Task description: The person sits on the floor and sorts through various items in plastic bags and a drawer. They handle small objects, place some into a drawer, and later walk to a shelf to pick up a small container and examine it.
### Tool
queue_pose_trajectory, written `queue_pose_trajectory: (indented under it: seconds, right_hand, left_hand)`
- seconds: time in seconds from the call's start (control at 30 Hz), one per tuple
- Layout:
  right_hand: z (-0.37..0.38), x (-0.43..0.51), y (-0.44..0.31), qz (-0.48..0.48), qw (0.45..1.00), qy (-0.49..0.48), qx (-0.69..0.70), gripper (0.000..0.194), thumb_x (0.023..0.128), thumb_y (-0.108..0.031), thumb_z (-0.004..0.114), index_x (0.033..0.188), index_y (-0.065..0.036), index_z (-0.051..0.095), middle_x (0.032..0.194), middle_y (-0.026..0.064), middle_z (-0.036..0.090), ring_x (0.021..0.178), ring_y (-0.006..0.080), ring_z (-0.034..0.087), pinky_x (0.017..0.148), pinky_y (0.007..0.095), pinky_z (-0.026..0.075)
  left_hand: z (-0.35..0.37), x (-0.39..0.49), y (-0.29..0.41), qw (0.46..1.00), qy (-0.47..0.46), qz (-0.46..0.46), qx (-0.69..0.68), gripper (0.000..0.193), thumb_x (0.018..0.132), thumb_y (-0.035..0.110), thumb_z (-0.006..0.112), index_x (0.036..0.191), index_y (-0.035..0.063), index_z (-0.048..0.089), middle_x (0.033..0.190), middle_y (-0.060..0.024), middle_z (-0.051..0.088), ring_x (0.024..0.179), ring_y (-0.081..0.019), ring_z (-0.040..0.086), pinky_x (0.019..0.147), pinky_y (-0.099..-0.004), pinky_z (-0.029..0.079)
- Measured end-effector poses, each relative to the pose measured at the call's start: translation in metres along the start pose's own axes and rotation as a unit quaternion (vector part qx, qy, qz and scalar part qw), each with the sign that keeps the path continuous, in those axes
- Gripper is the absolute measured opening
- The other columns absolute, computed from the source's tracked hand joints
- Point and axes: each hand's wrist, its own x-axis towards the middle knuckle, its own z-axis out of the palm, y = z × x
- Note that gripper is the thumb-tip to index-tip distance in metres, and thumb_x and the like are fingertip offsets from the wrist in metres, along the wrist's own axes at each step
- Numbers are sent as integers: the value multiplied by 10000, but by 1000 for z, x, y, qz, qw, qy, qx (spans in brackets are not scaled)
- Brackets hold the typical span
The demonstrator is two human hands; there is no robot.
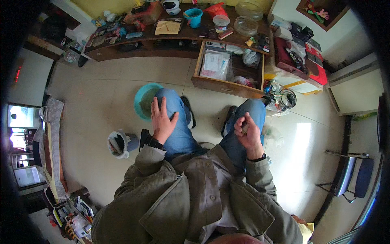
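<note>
My left hand (pixel 163 122) rests on my left knee in blue jeans (pixel 175 128), fingers spread and holding nothing. Beside that knee, partly covered by it, a turquoise plastic basin (pixel 139 102) stands on the floor with something dull grey-green inside. My right hand (pixel 249 134) is over my right thigh, its fingers curled around a small brownish object (pixel 244 128). Most of that object is hidden, so I cannot tell what it is. Ahead of my knees a wooden drawer (pixel 225 88) is pulled out, with papers in plastic sleeves (pixel 214 64) and plastic bags in it.
A lined waste bin (pixel 131 142) stands left of me. The long wooden cabinet (pixel 143 45) ahead carries a blue bucket (pixel 193 18), clear tubs and clutter. Bundled cables (pixel 281 97) lie by the drawer's right corner. A folding chair (pixel 347 175) stands at the right wall.
</note>
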Motion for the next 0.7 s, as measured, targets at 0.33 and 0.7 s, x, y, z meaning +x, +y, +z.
queue_pose_trajectory:
  seconds: [0.33,0.7]
  right_hand:
    - [-29,23,-55,-106,988,92,-66,405,1085,-354,509,734,-182,402,665,-43,330,546,88,296,475,256,253]
    - [-23,69,-77,-76,989,129,6,408,1092,-352,497,725,-196,411,635,-54,328,515,80,301,447,237,264]
  left_hand:
    - [52,65,-29,994,-57,-84,49,858,854,429,738,1556,119,356,1583,-289,303,1430,-545,301,1104,-631,373]
    - [71,106,-28,997,-46,-28,46,601,889,364,697,1382,54,551,1458,-244,485,1350,-467,430,1089,-580,391]
